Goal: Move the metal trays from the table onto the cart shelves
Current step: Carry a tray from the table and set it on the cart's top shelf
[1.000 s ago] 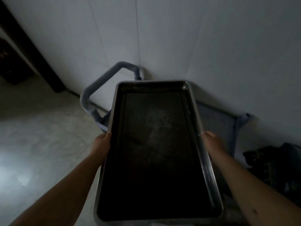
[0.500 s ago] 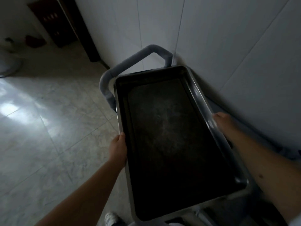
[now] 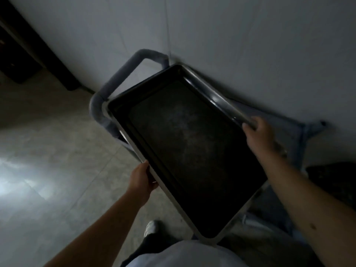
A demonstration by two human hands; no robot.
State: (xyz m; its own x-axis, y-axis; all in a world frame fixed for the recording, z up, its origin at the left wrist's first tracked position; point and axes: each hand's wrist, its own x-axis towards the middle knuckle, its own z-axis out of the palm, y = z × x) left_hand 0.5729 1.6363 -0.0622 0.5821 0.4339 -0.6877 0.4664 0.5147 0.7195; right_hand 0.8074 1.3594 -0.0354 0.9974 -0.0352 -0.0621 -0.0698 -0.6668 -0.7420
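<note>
A large rectangular metal tray (image 3: 185,143), dark inside with a shiny rim, is held over the grey cart (image 3: 300,132). My left hand (image 3: 141,179) grips its left long edge near the middle. My right hand (image 3: 259,135) grips the right long edge, fingers curled over the rim. The tray lies diagonally, its far end near the cart's padded handle (image 3: 123,74). The tray hides most of the cart's top shelf, so I cannot tell whether it touches the shelf.
A white wall (image 3: 250,45) runs right behind the cart. Pale tiled floor (image 3: 48,151) spreads to the left. A dark door frame (image 3: 48,53) stands at the far left. A dark bundle (image 3: 331,182) lies at the right, and my shoe (image 3: 152,227) shows below.
The tray has turned further clockwise in the view and sits lower over the cart. My right hand has shifted up along the right rim. The view has tilted down.
</note>
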